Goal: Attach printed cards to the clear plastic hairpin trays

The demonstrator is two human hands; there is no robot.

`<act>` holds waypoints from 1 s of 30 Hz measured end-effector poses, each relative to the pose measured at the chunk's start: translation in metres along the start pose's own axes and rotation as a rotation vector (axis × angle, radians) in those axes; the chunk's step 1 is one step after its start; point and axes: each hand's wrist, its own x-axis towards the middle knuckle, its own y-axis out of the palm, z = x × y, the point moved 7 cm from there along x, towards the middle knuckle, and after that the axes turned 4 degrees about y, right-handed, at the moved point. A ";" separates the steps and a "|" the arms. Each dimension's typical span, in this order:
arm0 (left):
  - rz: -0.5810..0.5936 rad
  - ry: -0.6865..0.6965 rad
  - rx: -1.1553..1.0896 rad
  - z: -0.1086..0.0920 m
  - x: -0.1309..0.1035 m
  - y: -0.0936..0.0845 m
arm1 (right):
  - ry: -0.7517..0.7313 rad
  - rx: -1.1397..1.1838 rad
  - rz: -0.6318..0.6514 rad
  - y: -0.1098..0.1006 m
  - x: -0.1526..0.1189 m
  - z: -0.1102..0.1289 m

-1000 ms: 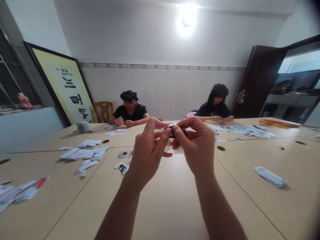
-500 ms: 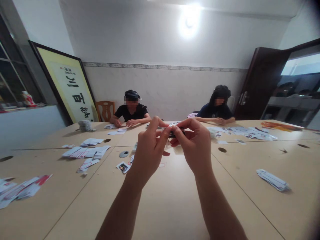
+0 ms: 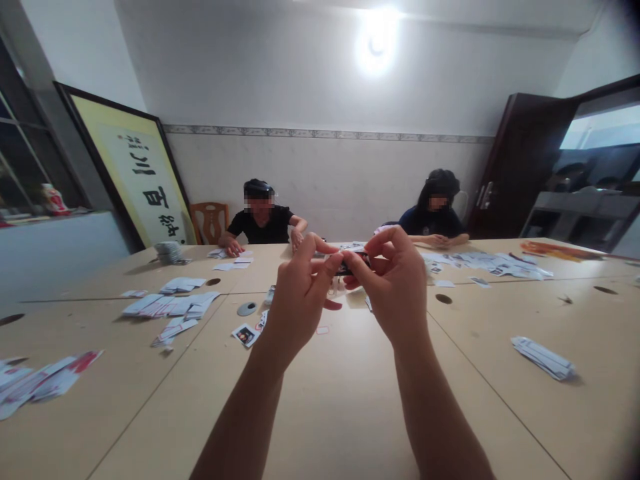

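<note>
Both hands are raised over the table, thumbs close together, pinching one small dark printed card (image 3: pixel 345 269) between them. My left hand (image 3: pixel 297 300) grips its left end with thumb and index finger. On the other end, my right hand (image 3: pixel 400 297) has its thumb pressed flat over the front. Fingers cover most of the card, and something clear, perhaps plastic, shows just beneath it. Beside my left forearm lies a small photo card (image 3: pixel 245 335) with a white border, partly next to other small cards.
The wide wooden table (image 3: pixel 330 413) bears paper stacks (image 3: pixel 167 305) on the left, a folded bundle (image 3: pixel 543 358) on the right and scattered cards (image 3: pixel 500 263) farther back. A grey round cap (image 3: pixel 247 309) lies near my left wrist. Two people (image 3: pixel 260 220) sit opposite.
My right hand has shifted slightly right, its thumb flatter across the dark card. The person at far left has moved their hands apart, one reaching toward the middle.
</note>
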 end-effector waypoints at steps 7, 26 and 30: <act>0.007 -0.009 -0.006 0.004 0.002 0.002 | -0.103 -0.238 -0.077 -0.002 -0.004 0.009; -0.060 -0.049 -0.113 0.004 0.006 -0.019 | -0.077 -0.038 0.011 -0.003 0.010 0.001; -0.051 -0.037 -0.122 0.003 0.005 -0.018 | -0.075 -0.059 0.052 -0.002 0.012 0.000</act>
